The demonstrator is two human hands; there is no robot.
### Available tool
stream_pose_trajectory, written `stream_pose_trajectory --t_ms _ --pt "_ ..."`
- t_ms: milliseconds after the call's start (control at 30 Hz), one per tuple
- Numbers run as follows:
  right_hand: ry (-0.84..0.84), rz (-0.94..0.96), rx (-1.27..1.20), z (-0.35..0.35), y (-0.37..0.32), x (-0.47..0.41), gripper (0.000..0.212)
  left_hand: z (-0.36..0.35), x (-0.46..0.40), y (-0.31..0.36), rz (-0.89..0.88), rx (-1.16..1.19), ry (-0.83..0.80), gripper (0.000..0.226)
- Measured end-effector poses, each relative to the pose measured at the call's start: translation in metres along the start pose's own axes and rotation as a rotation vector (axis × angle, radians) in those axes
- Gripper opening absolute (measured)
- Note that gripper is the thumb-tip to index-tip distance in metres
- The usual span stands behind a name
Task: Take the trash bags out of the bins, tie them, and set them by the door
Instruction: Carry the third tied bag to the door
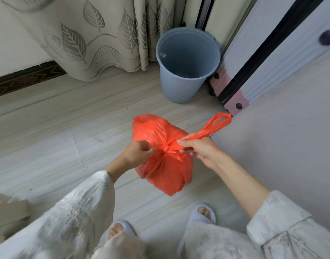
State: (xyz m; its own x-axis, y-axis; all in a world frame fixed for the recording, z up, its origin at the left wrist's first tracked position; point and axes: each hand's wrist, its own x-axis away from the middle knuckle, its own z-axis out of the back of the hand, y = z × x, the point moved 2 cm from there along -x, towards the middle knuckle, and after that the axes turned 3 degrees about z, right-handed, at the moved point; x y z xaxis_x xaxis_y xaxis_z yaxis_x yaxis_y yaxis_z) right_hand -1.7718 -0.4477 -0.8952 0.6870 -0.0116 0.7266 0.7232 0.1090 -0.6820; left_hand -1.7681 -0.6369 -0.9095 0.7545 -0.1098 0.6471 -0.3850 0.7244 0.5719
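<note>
The orange trash bag [164, 161] hung above the floor [67, 128], near the emptied blue bin [186, 66]; left hand [139, 153] and right hand [199, 148] pinched its handles beside the knot; thin, slippery plastic, seemingly light; best gripped at the handles.

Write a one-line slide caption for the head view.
Both hands, left and right, pull a knot tight on an orange trash bag near the blue bin.
</note>
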Motion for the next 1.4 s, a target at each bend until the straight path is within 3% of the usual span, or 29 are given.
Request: stream_pose_trajectory --t_ms 233,433,700,1067,1400 --pt "0.106 0.007 0.001 0.014 -0.088 0.144 0.026 0.059 0.126 0.11 -0.07 -0.161 -0.189 0.023" --pt "0.242 0.035 -0.03 0.054 -0.158 0.285 0.027 0.116 0.236 0.19 -0.19 -0.152 -0.133 0.023" --pt "0.497 0.134 -0.108 0.085 -0.182 0.448 0.02 0.154 0.331 0.269 -0.4 -0.068 -0.254 0.019" --pt "1.02 0.173 -0.273 0.117 -0.087 0.677 0.02 0.052 0.487 0.371 -0.814 -0.335 -0.6 0.021" --pt "1.414 0.176 -0.608 0.112 0.107 0.914 0.022 -0.143 0.725 0.378 -1.075 -0.512 -0.964 0.021"
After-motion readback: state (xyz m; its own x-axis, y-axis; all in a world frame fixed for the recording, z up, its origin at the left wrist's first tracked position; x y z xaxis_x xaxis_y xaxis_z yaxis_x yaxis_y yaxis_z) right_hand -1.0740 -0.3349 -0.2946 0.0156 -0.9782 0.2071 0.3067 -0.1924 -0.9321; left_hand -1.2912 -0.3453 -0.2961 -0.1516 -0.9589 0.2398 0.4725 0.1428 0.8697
